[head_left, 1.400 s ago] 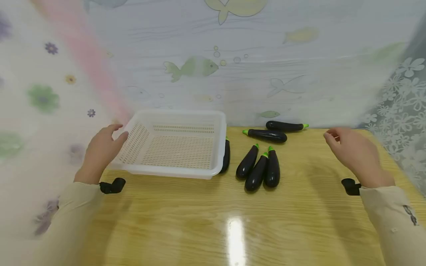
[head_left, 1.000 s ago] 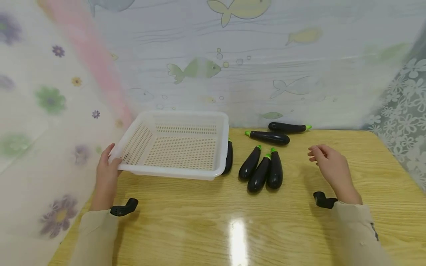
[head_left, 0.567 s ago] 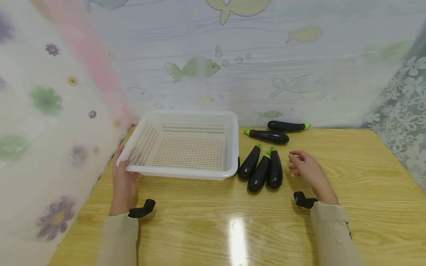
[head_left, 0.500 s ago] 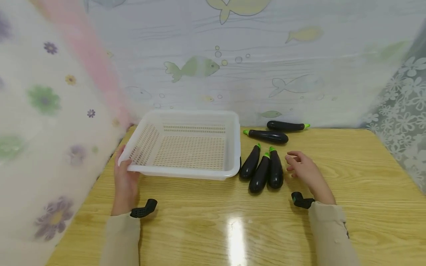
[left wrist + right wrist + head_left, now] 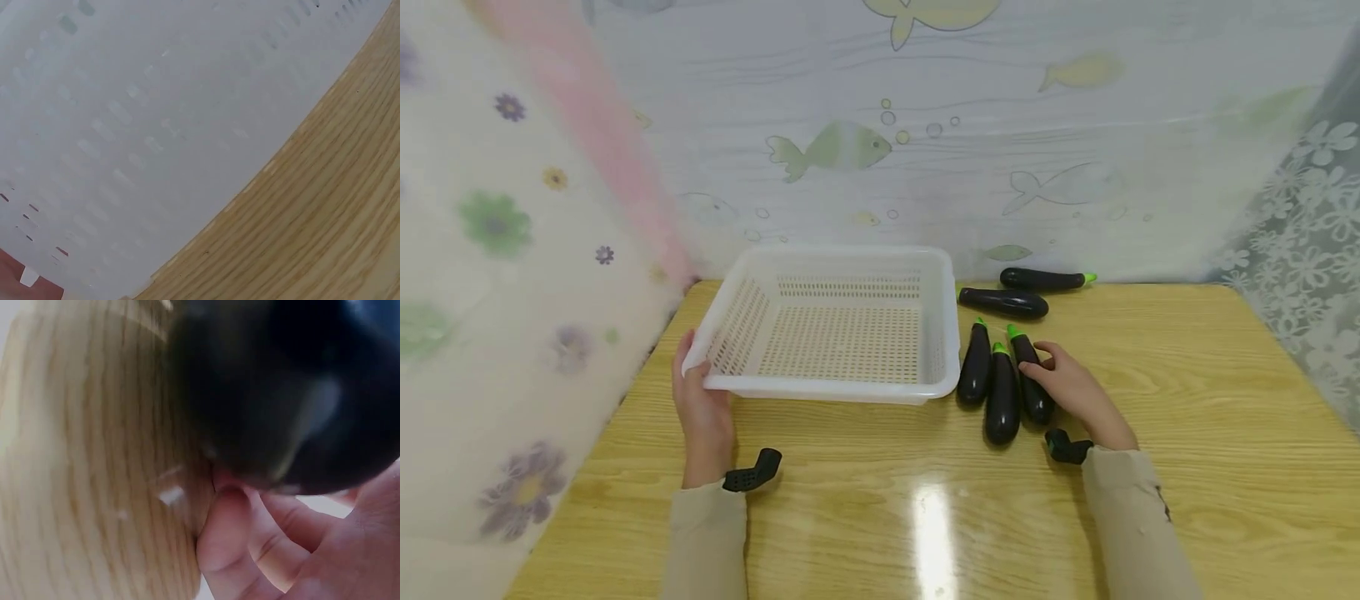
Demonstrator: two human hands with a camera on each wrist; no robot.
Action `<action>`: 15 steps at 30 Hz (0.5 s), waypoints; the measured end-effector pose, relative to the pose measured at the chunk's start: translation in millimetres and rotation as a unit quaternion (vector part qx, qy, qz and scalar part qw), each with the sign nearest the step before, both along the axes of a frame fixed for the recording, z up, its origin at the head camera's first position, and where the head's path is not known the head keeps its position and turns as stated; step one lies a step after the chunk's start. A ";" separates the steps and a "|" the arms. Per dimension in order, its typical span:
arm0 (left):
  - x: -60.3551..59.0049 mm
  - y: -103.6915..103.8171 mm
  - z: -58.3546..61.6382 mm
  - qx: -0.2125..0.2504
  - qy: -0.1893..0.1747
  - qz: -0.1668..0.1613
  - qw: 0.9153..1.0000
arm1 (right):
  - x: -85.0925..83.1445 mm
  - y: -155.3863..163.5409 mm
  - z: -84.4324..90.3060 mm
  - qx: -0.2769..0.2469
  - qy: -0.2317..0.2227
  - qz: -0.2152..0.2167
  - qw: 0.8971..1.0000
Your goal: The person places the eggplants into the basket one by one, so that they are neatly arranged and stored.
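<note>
My left hand (image 5: 703, 417) grips the front left corner of a white plastic basket (image 5: 827, 389), its thumb over the rim. The basket's slotted wall (image 5: 187, 125) fills most of the left wrist view. On the table to the right, my right hand (image 5: 1071, 392) holds the rightmost of three grouped eggplants, a dark purple eggplant (image 5: 1036, 402) with a green stem end. Its thumb lies across the top and its other fingers are on the far side. Close by are a middle eggplant (image 5: 1002, 408) and a left eggplant (image 5: 974, 367), the latter right at the basket's side.
Behind the group lie two more eggplants, a nearer one (image 5: 1003, 303) whose stem end meets the basket's edge in this view, and a farther one (image 5: 1047, 279) by the fish-patterned curtain (image 5: 940, 167). All rest on a wooden table (image 5: 850, 492).
My left hand has taken hold of the basket and slid it right, covering an eggplant beside it. The grouped eggplants have shifted and turned. My right hand has come in from the right onto one.
</note>
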State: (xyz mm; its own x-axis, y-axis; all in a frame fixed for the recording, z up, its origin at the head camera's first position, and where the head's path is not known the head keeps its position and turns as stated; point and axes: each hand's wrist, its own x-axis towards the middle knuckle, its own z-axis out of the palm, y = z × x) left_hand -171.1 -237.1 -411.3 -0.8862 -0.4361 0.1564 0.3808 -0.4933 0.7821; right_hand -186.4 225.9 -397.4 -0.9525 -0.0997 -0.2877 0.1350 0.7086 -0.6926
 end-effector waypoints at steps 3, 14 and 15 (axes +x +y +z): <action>0.6 2.0 1.1 -0.004 0.002 0.021 1.000 | 1.0 4.7 -0.8 -0.017 -0.004 -0.013 1.000; -1.5 -5.4 -3.2 0.034 0.018 0.070 0.997 | 1.6 9.1 -0.5 -0.065 -0.011 -0.025 0.997; -0.9 -6.5 -3.5 0.042 0.022 0.069 0.996 | 2.2 8.7 -1.2 -0.069 -0.009 -0.026 0.997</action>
State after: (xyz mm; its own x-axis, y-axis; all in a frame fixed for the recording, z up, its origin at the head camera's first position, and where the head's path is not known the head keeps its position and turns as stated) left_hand -172.0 -243.7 -414.8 -0.8093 -0.5674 0.1521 0.4837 -0.4967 0.7207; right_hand -184.2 234.6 -398.6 -0.9524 -0.0893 -0.2915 0.1828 0.5980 -0.7804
